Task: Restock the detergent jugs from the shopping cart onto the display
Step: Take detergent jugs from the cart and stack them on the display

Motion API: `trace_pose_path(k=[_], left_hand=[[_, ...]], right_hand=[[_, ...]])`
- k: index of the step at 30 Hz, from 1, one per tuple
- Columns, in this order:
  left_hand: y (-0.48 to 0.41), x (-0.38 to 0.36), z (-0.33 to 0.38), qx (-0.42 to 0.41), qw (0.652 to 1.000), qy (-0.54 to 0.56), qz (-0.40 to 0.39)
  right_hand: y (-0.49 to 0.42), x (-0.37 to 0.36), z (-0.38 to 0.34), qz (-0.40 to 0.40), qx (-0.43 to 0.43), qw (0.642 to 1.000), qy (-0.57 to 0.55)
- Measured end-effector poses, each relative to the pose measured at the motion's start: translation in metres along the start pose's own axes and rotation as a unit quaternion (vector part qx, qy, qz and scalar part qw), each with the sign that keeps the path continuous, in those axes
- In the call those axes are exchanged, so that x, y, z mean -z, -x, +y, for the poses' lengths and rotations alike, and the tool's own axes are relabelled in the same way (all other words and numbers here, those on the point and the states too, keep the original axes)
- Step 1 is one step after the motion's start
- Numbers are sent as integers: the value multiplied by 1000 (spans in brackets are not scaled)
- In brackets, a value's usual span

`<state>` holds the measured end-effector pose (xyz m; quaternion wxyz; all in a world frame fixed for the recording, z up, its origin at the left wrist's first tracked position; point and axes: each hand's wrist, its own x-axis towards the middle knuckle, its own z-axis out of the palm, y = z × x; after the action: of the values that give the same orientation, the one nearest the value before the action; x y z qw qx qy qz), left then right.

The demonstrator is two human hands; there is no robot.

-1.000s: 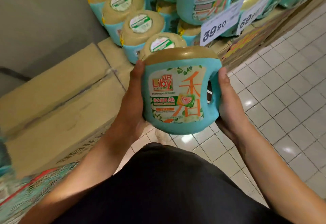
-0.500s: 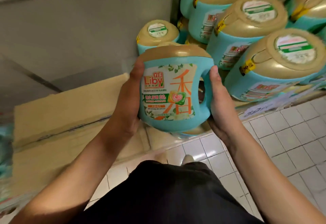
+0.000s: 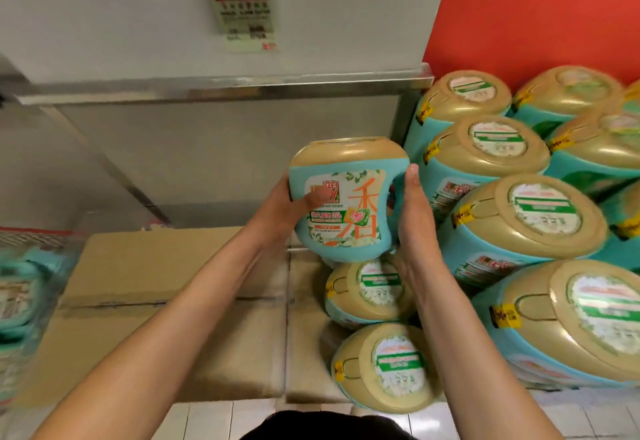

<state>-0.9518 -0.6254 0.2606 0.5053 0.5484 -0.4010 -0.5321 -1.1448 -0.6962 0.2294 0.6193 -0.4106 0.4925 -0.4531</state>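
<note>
I hold a teal detergent jug (image 3: 346, 217) with a gold cap upright between both hands, above the left end of the display. My left hand (image 3: 291, 207) grips its left side, thumb across the label. On the handle side, my right hand (image 3: 412, 221) clasps it, fingers hidden behind. Directly below stand two lower jugs (image 3: 367, 290), (image 3: 388, 367) on the display base. Several stacked jugs (image 3: 523, 221) fill the display to the right.
A closed cardboard box (image 3: 166, 301) lies flat at the left of the display. Teal packs (image 3: 17, 297) sit blurred at the far left edge, under a red rim. A metal-trimmed wall (image 3: 207, 120) and red panel (image 3: 536, 13) rise behind. White tiled floor (image 3: 214, 419) lies below.
I have lifted the jug up and forward over the low jugs at the display's left end. My view has tilted upward, so the wall and sign now show.
</note>
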Motion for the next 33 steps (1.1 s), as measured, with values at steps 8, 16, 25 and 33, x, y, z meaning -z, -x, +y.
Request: trace_pose_path(k=[8,16,25,33], left_hand=[[-56,18,-3,-15,1000,11,5],[-89,20,-20,-79,997,5,-24],[-113,21,-27,-114,993,-37,5],[-115,7,-43,-115,993,-20,10]], right_hand=[[-52,-38,-12,25,17,995,-93],[-61,-45,-3,56,80,994,-46],[-48,-44,9,52,81,992,87],[-40,-38,20,86,84,985,120]])
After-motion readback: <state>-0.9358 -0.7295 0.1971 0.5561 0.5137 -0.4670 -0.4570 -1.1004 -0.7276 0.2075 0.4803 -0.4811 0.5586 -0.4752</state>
